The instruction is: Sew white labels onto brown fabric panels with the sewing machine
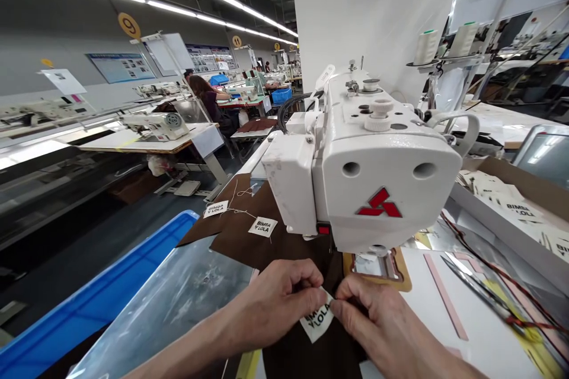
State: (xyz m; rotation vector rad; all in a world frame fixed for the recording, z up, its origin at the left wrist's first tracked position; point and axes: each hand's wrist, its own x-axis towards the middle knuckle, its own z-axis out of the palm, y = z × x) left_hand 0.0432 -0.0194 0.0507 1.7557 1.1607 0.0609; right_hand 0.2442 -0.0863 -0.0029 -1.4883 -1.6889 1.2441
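Note:
Between my two hands is a white label (318, 324) with black lettering, tilted over dark brown fabric (311, 358). The fingers of my left hand (280, 302) pinch its upper left edge. My right hand (377, 320) is closed, thumb and forefinger pressed together at the label's upper right corner. Just beyond them stands a white sewing machine (377, 189) with a red emblem, its clamp frame (402, 272) near my right hand. Farther left, two more labels, one (263, 227) nearer and one (216, 208) at the fabric's edge, lie on brown pieces with loose threads.
A blue bin (146, 254) stands at the left below the table's edge. Scissors (478, 287) and pink strips (444, 296) lie on the right, beside a box of labels (511, 201). Thread cones (427, 47) stand behind. A person (207, 95) sits far off.

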